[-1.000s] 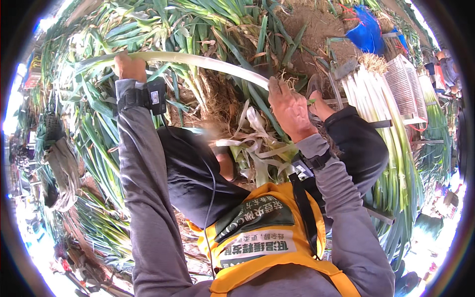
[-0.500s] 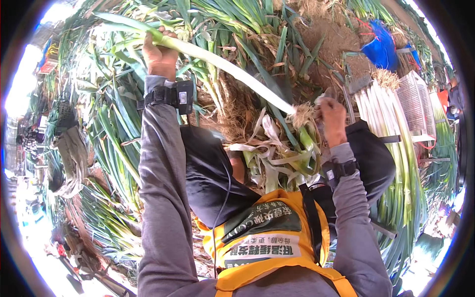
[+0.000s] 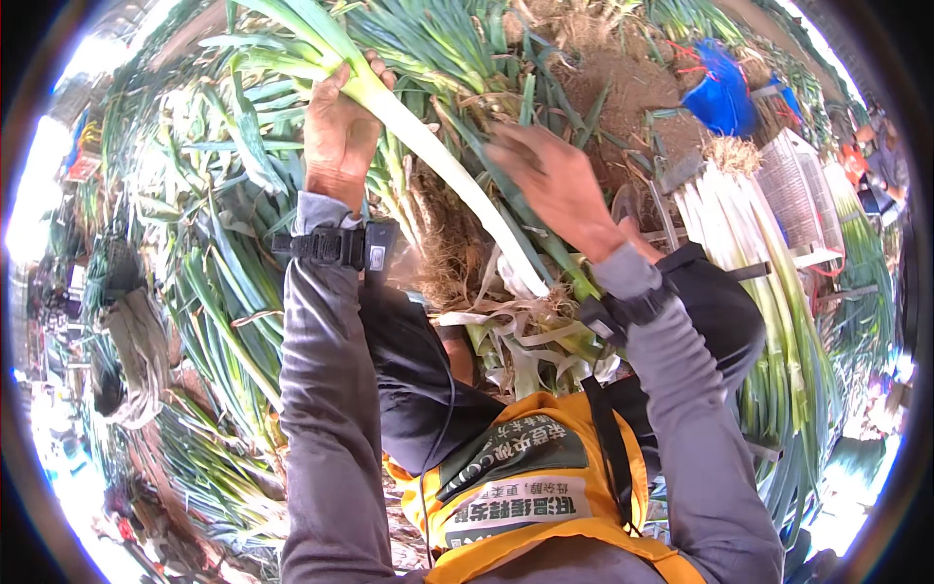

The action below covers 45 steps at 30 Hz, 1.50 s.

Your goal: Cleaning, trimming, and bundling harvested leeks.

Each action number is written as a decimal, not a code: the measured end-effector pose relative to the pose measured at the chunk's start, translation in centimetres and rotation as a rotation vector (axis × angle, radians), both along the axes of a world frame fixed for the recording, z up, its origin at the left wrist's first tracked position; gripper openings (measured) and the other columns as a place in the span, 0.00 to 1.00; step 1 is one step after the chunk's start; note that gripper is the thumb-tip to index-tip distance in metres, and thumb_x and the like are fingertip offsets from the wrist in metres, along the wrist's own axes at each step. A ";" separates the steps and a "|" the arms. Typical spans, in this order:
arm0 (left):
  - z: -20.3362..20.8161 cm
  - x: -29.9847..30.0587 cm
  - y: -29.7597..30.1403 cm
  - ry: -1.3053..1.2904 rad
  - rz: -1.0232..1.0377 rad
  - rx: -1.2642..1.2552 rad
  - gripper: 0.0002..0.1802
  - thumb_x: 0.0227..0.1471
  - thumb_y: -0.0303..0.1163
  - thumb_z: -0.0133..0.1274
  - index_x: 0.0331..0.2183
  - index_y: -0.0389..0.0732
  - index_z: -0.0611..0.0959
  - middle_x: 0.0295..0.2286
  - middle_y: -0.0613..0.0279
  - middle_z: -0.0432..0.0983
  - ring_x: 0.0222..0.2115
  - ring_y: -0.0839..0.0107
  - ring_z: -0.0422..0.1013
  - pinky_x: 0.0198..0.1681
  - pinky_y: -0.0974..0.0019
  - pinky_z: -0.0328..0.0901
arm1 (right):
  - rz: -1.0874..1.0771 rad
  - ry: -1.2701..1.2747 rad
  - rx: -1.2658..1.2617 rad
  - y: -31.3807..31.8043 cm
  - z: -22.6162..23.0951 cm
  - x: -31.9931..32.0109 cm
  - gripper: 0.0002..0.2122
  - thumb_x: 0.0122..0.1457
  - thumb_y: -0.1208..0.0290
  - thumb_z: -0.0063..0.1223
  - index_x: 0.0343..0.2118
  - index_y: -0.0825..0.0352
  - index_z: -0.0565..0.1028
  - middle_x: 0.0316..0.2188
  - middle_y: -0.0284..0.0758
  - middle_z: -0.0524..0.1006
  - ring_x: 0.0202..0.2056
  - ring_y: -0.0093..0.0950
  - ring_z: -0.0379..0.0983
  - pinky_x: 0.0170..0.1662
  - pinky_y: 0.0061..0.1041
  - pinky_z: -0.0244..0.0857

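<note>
My left hand is closed around a long green onion where its white stalk turns into green leaves. The stalk slants down to the right, and its rooted end lies over a heap of stripped pale husks between my knees. Beside the stalk, my right hand is apart from it. Its fingers stretch to the left, somewhat blurred by motion, and nothing shows in them. Unpeeled green onions with brown roots lie just beyond my left knee.
A neat row of peeled green onions rests on a metal rack at my right. Past it are a white slatted crate and a blue plastic bag. Loose green onions are piled at the left. Bare soil lies ahead.
My right hand has left the root end and swung up and left along the stalk. My left hand has shifted slightly right, still gripping the green onion, which now slopes more steeply.
</note>
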State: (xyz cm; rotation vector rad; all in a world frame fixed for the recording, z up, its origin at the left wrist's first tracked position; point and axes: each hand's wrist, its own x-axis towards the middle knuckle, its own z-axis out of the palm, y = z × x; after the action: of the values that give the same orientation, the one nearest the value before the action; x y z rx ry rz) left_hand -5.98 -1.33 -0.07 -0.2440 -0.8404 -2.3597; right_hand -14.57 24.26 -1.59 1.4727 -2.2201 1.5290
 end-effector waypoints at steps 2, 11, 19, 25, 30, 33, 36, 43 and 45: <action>0.1 -0.2 1.1 -0.049 -0.013 -0.020 0.23 0.51 0.25 0.57 0.48 0.28 0.70 0.41 0.48 0.72 0.41 0.58 0.70 0.52 0.57 0.67 | 0.013 0.025 0.001 -2.5 0.9 0.4 0.16 0.58 0.61 0.59 0.42 0.69 0.78 0.34 0.44 0.78 0.33 0.38 0.78 0.37 0.31 0.71; 0.7 -1.2 4.1 -0.112 0.024 -0.109 0.18 0.56 0.23 0.52 0.49 0.34 0.72 0.44 0.47 0.74 0.42 0.59 0.73 0.51 0.54 0.69 | 0.001 0.099 -0.093 -4.5 0.9 0.1 0.08 0.57 0.68 0.59 0.32 0.67 0.79 0.28 0.40 0.79 0.27 0.35 0.75 0.30 0.30 0.67; 0.5 -1.3 4.8 -0.098 0.007 -0.084 0.17 0.57 0.25 0.53 0.48 0.36 0.72 0.42 0.47 0.74 0.42 0.59 0.73 0.50 0.55 0.70 | 0.226 -0.514 -0.386 -0.3 3.4 -1.9 0.07 0.62 0.68 0.55 0.36 0.66 0.78 0.27 0.30 0.77 0.22 0.15 0.69 0.26 0.16 0.66; -0.1 -1.6 3.8 -0.145 0.092 -0.027 0.17 0.59 0.27 0.51 0.47 0.32 0.69 0.40 0.46 0.73 0.40 0.58 0.73 0.47 0.55 0.71 | -0.161 0.463 0.228 1.9 -1.5 -3.5 0.10 0.60 0.65 0.57 0.42 0.62 0.79 0.37 0.38 0.81 0.28 0.35 0.78 0.30 0.29 0.72; -0.9 -2.2 2.4 -0.159 0.105 0.018 0.17 0.61 0.32 0.49 0.47 0.34 0.66 0.39 0.46 0.72 0.39 0.59 0.71 0.47 0.56 0.69 | -0.196 -0.134 0.507 3.9 -2.7 -2.2 0.21 0.59 0.54 0.57 0.50 0.61 0.73 0.38 0.48 0.78 0.34 0.44 0.77 0.35 0.35 0.70; -1.5 -2.4 1.1 -0.156 0.137 0.104 0.16 0.64 0.36 0.45 0.47 0.37 0.67 0.38 0.48 0.72 0.36 0.60 0.71 0.42 0.57 0.70 | -0.031 -0.159 -0.017 2.6 -5.4 -1.7 0.24 0.59 0.51 0.55 0.51 0.65 0.70 0.32 0.50 0.78 0.35 0.46 0.76 0.34 0.36 0.69; -1.1 -0.5 -0.4 -0.168 0.222 0.108 0.16 0.65 0.39 0.41 0.48 0.38 0.67 0.38 0.48 0.71 0.36 0.61 0.70 0.42 0.58 0.70 | 0.103 -0.089 0.663 2.1 -4.8 2.4 0.29 0.59 0.52 0.55 0.55 0.70 0.66 0.39 0.53 0.77 0.41 0.43 0.76 0.41 0.39 0.68; -0.9 -1.6 2.0 -0.185 0.374 0.122 0.13 0.65 0.34 0.42 0.47 0.38 0.68 0.34 0.53 0.75 0.32 0.63 0.72 0.39 0.60 0.70 | -0.052 0.215 0.273 3.7 -5.6 2.2 0.27 0.56 0.63 0.61 0.56 0.68 0.67 0.49 0.46 0.72 0.43 0.43 0.74 0.42 0.37 0.71; -0.7 -1.3 2.8 -0.227 0.371 0.127 0.13 0.63 0.33 0.46 0.47 0.39 0.70 0.35 0.54 0.77 0.33 0.65 0.73 0.38 0.61 0.70 | 0.068 0.049 0.171 3.1 -3.2 1.8 0.22 0.57 0.66 0.61 0.52 0.69 0.70 0.45 0.44 0.74 0.42 0.44 0.75 0.43 0.37 0.71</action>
State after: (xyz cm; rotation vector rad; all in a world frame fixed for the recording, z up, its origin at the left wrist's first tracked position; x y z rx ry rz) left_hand -7.32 1.50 -0.79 0.2201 -0.7601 -2.1005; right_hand -12.77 27.36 -4.81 1.6281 -2.3461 1.3336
